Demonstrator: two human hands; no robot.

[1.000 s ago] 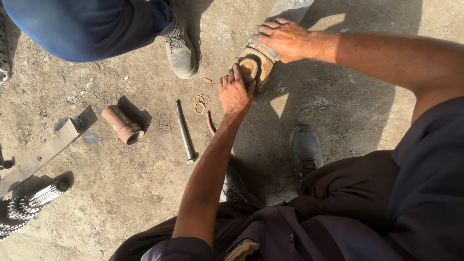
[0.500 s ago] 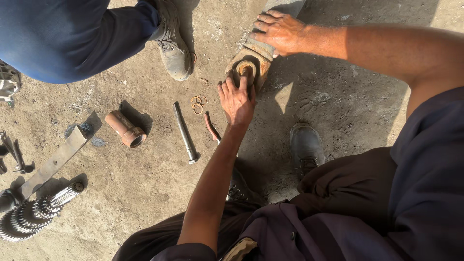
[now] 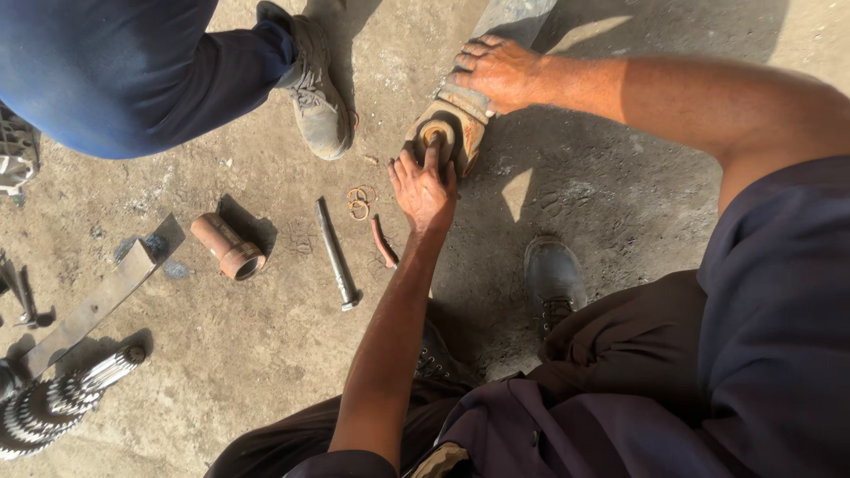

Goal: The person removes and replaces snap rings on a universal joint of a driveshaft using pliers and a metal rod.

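dusty concrete floor [image 3: 221,372] spreads under everything, scattered with a steel rod [image 3: 336,254], a rusty sleeve [image 3: 228,248], small rings [image 3: 359,202] and a gear shaft [image 3: 53,403]. the left hand [image 3: 423,188] lies half open, a finger pushed into the bore of the shaft end [image 3: 440,134]. the right hand [image 3: 496,69] is curled over the top of that part, steadying it. a finger could get pinched if the part rolls; another person's boot [image 3: 317,93] stands just beside it.
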